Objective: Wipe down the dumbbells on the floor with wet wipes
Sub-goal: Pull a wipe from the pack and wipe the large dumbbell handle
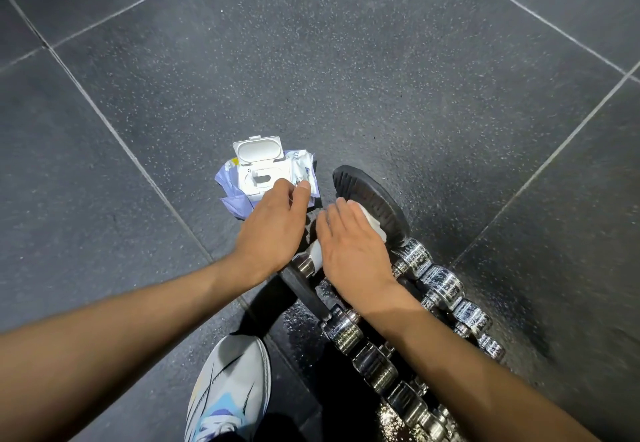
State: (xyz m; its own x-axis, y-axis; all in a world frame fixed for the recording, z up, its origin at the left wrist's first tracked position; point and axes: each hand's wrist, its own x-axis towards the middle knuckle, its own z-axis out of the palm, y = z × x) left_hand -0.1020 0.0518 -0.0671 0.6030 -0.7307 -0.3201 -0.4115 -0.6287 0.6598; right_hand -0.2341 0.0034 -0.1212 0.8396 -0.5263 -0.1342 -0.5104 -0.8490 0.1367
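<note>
Dark floor tiles (pixel 346 60) are being occupied by dumbbells (pixel 440 279). A wipe (pixel 372 225) is being pressed onto one plate (pixel 367 192) by the flat right hand (pixel 353 254); the open wipes pack (pixel 256 178) is being pinched by the left hand (pixel 273 230). Most dumbbells are being judged unwiped.

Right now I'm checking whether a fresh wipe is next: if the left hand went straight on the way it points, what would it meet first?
The wet wipes pack, its lid open. The left hand seems to touch its near edge with its fingertips, though depth is hard to judge.
</note>
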